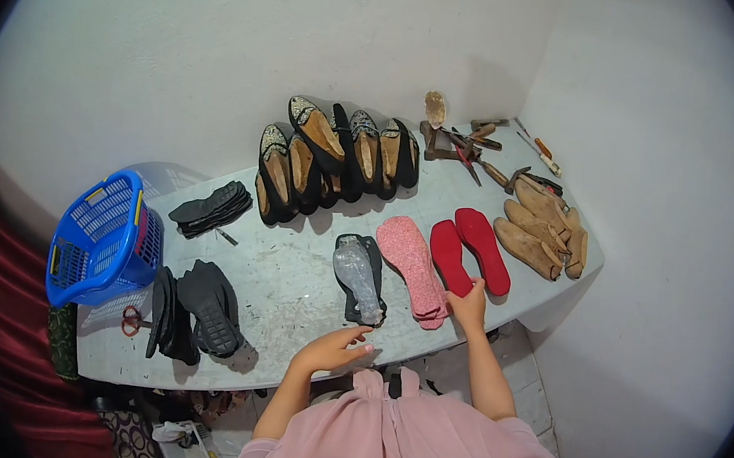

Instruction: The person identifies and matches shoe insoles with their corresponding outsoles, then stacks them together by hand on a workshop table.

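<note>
My left hand [333, 351] hovers at the table's front edge, fingers stretched and apart, holding nothing. Just beyond its fingertips lie dark grey soles [375, 263] with a clear plastic-wrapped, sole-shaped piece [356, 270] on top. My right hand [468, 309] has its thumb and fingers closed about the heel end of a red insole [449, 253]; the fingertips are partly hidden. A second red insole [485, 249] lies beside it to the right. Left of that hand is a stack of pink speckled insoles [409, 264], its heel ends close to my thumb.
Black flat shoes [311, 166] cluster at the back of the table [293, 266]. Wooden shoe lasts [535, 232] and hand tools [480, 156] sit at the right. On the left are a blue basket [82, 294], black soles [214, 303], another sole stack [210, 207] and orange-handled scissors [132, 321].
</note>
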A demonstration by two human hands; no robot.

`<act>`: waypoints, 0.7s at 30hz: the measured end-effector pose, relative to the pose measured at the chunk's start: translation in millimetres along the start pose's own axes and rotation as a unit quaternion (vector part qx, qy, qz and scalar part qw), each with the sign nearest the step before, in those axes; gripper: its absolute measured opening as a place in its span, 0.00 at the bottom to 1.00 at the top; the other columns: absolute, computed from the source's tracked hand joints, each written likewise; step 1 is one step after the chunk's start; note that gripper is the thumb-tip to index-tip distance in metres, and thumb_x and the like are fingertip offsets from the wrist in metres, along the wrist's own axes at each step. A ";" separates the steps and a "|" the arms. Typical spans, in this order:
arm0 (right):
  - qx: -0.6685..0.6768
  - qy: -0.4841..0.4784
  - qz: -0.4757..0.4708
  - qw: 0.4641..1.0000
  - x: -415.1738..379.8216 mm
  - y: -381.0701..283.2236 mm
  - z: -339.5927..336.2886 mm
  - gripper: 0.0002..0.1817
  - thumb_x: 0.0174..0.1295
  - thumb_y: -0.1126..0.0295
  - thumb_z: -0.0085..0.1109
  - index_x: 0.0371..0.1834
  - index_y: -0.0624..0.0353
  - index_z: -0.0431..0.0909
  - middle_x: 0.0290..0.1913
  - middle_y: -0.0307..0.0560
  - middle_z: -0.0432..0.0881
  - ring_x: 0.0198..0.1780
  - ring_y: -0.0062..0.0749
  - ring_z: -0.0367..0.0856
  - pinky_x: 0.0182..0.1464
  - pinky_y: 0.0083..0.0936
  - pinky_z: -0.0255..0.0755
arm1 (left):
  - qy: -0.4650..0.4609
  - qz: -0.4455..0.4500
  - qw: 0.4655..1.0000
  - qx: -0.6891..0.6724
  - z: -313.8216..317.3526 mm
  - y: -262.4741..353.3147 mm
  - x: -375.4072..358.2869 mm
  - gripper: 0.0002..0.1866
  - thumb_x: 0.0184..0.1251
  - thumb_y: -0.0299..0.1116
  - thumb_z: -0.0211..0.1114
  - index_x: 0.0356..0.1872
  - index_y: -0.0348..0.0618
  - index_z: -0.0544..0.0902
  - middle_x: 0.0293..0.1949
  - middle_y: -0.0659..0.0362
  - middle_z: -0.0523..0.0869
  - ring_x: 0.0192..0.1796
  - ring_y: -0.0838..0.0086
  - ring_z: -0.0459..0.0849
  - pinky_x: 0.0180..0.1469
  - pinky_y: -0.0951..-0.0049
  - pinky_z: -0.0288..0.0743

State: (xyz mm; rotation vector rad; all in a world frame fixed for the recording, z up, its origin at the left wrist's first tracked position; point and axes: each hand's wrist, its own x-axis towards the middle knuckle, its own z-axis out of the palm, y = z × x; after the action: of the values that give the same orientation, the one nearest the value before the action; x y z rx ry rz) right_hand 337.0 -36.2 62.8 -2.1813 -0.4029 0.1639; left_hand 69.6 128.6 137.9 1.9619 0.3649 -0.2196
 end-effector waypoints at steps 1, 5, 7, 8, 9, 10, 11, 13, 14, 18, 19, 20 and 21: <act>-0.004 0.000 0.005 1.000 6.0 6.1 6.4 0.32 0.39 0.66 0.66 0.49 0.62 0.64 0.43 0.63 0.77 0.46 0.57 0.77 0.48 0.40 0.70 | -0.001 0.000 1.000 -0.001 0.5 1.0 -0.2 0.30 0.67 0.47 0.56 0.62 0.36 0.68 0.52 0.45 0.78 0.54 0.62 0.77 0.54 0.66 0.69; -0.108 0.022 -0.051 0.993 12.7 15.9 20.9 0.33 0.41 0.66 0.66 0.53 0.61 0.64 0.53 0.61 0.70 0.57 0.55 0.68 0.55 0.43 0.65 | 0.019 -0.012 1.000 -0.011 -1.2 10.8 -4.8 0.29 0.67 0.46 0.56 0.62 0.36 0.68 0.51 0.46 0.79 0.53 0.62 0.78 0.54 0.66 0.69; -0.168 0.052 -0.080 0.981 4.7 -9.6 10.0 0.35 0.43 0.65 0.66 0.56 0.61 0.63 0.59 0.59 0.64 0.62 0.53 0.61 0.59 0.46 0.60 | 0.020 -0.010 1.000 -0.012 -1.4 4.7 -4.6 0.29 0.67 0.46 0.56 0.61 0.36 0.68 0.51 0.46 0.79 0.53 0.62 0.78 0.54 0.67 0.69; -0.180 0.078 -0.100 0.975 9.5 -10.1 9.1 0.36 0.43 0.64 0.66 0.57 0.61 0.63 0.60 0.58 0.63 0.63 0.52 0.59 0.60 0.47 0.59 | 0.019 -0.010 1.000 -0.013 -0.9 1.4 -5.1 0.28 0.67 0.46 0.56 0.61 0.36 0.68 0.51 0.46 0.79 0.53 0.62 0.78 0.54 0.67 0.70; -0.192 0.105 -0.119 0.969 16.3 -8.1 5.3 0.37 0.43 0.63 0.67 0.59 0.61 0.62 0.61 0.57 0.62 0.64 0.51 0.57 0.61 0.49 0.57 | 0.023 -0.014 1.000 -0.012 -0.9 -0.1 -5.6 0.28 0.67 0.46 0.56 0.61 0.36 0.68 0.51 0.47 0.79 0.53 0.63 0.78 0.54 0.67 0.70; -0.205 0.131 -0.136 0.960 22.9 -4.4 0.4 0.38 0.44 0.62 0.67 0.60 0.61 0.62 0.62 0.56 0.61 0.65 0.51 0.55 0.61 0.50 0.56 | 0.026 -0.017 0.999 -0.011 -0.7 -1.3 -5.9 0.28 0.67 0.46 0.56 0.61 0.36 0.68 0.51 0.47 0.79 0.52 0.63 0.78 0.54 0.67 0.70; -0.220 0.131 -0.107 0.961 30.9 0.4 -4.6 0.39 0.44 0.62 0.66 0.60 0.61 0.61 0.62 0.55 0.61 0.65 0.51 0.55 0.62 0.50 0.55 | 0.028 -0.020 0.999 -0.010 -0.4 -1.6 -5.9 0.28 0.67 0.46 0.56 0.61 0.36 0.68 0.51 0.47 0.79 0.52 0.63 0.78 0.54 0.67 0.70; -0.247 0.133 -0.050 0.959 49.9 11.8 -14.2 0.39 0.44 0.61 0.66 0.61 0.60 0.61 0.62 0.55 0.61 0.65 0.50 0.56 0.62 0.51 0.54 | 0.030 -0.023 0.999 -0.011 -0.7 0.2 -5.6 0.28 0.67 0.46 0.56 0.61 0.36 0.68 0.51 0.47 0.79 0.52 0.63 0.78 0.54 0.67 0.70; -0.268 0.108 -0.024 0.957 55.8 16.9 -18.5 0.37 0.44 0.64 0.66 0.60 0.60 0.62 0.60 0.57 0.65 0.63 0.51 0.61 0.61 0.47 0.58 | 0.032 -0.025 0.999 -0.012 -0.9 0.8 -5.8 0.28 0.67 0.46 0.56 0.61 0.36 0.68 0.51 0.47 0.79 0.52 0.64 0.78 0.54 0.67 0.70; -0.150 0.053 -0.024 0.987 80.3 42.2 -31.7 0.32 0.38 0.70 0.68 0.51 0.64 0.67 0.50 0.60 0.74 0.52 0.53 0.73 0.53 0.38 0.69 | 0.042 -0.021 0.999 -0.018 0.7 -6.0 -4.8 0.28 0.67 0.46 0.56 0.61 0.36 0.68 0.50 0.47 0.79 0.52 0.64 0.78 0.54 0.67 0.70; -0.107 0.050 -0.012 0.993 88.9 52.1 -32.3 0.32 0.37 0.69 0.69 0.50 0.64 0.68 0.49 0.60 0.74 0.51 0.53 0.73 0.53 0.38 0.69 | 0.044 -0.023 0.999 -0.019 -0.1 -4.4 -5.0 0.28 0.67 0.46 0.56 0.61 0.36 0.68 0.50 0.47 0.79 0.52 0.64 0.78 0.54 0.67 0.70; -0.063 0.046 0.001 0.997 96.2 62.6 -32.7 0.33 0.36 0.69 0.70 0.50 0.64 0.68 0.48 0.59 0.74 0.50 0.53 0.73 0.52 0.39 0.69 | 0.047 -0.024 0.998 -0.021 -0.4 -3.4 -6.1 0.28 0.67 0.46 0.56 0.61 0.36 0.68 0.50 0.48 0.79 0.52 0.64 0.78 0.54 0.67 0.70; -0.020 0.042 0.014 0.999 97.4 60.9 -33.7 0.33 0.35 0.68 0.70 0.49 0.63 0.69 0.47 0.59 0.75 0.49 0.53 0.73 0.52 0.40 0.69 | 0.048 -0.027 0.998 -0.022 -0.4 -3.4 -7.2 0.28 0.67 0.46 0.56 0.61 0.36 0.68 0.50 0.48 0.79 0.52 0.64 0.78 0.53 0.67 0.70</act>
State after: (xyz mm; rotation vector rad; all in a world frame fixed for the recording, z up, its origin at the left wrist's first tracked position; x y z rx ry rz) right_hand 451.0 -62.0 37.0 -2.2252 -0.3303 0.0796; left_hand 61.7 129.1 137.5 1.9245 0.4823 -0.1521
